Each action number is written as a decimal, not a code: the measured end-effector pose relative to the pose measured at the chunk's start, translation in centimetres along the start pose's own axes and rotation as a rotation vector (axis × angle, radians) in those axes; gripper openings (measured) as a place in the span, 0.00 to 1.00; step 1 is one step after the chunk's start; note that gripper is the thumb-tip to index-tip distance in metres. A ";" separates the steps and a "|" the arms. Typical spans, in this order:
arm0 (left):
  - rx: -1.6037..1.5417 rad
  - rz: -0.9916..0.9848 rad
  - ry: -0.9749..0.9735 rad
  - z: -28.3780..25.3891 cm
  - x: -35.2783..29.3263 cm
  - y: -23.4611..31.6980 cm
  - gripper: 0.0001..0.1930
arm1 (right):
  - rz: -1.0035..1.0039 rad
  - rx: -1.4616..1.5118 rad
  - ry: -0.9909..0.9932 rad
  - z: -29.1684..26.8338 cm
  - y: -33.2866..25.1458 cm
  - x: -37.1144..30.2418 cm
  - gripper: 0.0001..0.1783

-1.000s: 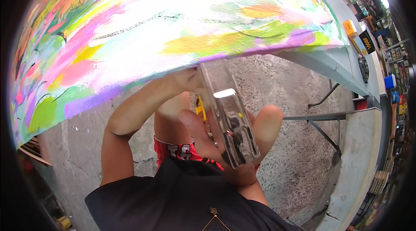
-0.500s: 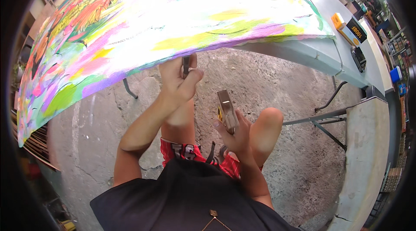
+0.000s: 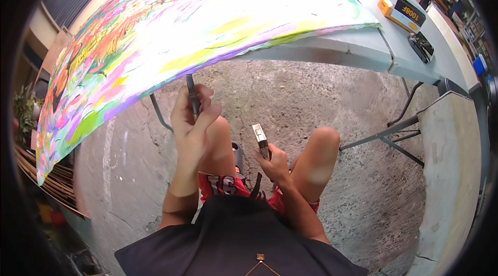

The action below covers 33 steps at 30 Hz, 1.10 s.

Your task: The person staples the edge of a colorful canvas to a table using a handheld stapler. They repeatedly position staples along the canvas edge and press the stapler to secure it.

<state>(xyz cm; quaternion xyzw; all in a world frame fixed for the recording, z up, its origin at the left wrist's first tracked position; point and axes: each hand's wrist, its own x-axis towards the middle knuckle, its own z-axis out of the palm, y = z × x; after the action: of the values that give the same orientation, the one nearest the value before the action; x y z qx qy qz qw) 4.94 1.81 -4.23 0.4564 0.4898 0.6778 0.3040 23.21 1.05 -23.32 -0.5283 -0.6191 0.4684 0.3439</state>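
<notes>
In my left hand (image 3: 191, 115), just below the near edge of the painted canvas (image 3: 98, 97), is a dark narrow tool (image 3: 192, 94). My fingers are closed around it, and its upper end points at the canvas edge. I cannot make out its kind. My right hand (image 3: 275, 162) is lower, between my knees, wrapped round a silver staple gun (image 3: 260, 136) with its metal end tilted up and away. The canvas is brightly coloured, washed out in the middle, and lies over a pale table with its near left corner hanging past the edge.
On the pale table (image 3: 332, 53) at the right stand a yellow and black box (image 3: 403, 12) and a dark shiny object (image 3: 421, 47). A concrete-looking bench (image 3: 446, 172) runs down the right side. Thin metal legs (image 3: 399, 144) stand on the rough floor. Long thin strips (image 3: 46, 177) are stacked at far left.
My left hand has drawn down and left from the canvas edge, showing more of the dark tool. The right hand has turned the staple gun and shifted slightly lower. The view has shifted too.
</notes>
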 end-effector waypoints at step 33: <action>1.235 1.145 -0.311 -2.0 6.3 9.0 0.10 | 0.223 0.108 -0.050 0.8 1.2 -0.2 0.26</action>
<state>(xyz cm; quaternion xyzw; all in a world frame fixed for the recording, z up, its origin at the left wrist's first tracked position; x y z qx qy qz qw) 0.93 3.40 6.03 0.8051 0.4180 0.2681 -0.3244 22.86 0.70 -24.66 -0.5629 -0.5384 0.5495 0.3021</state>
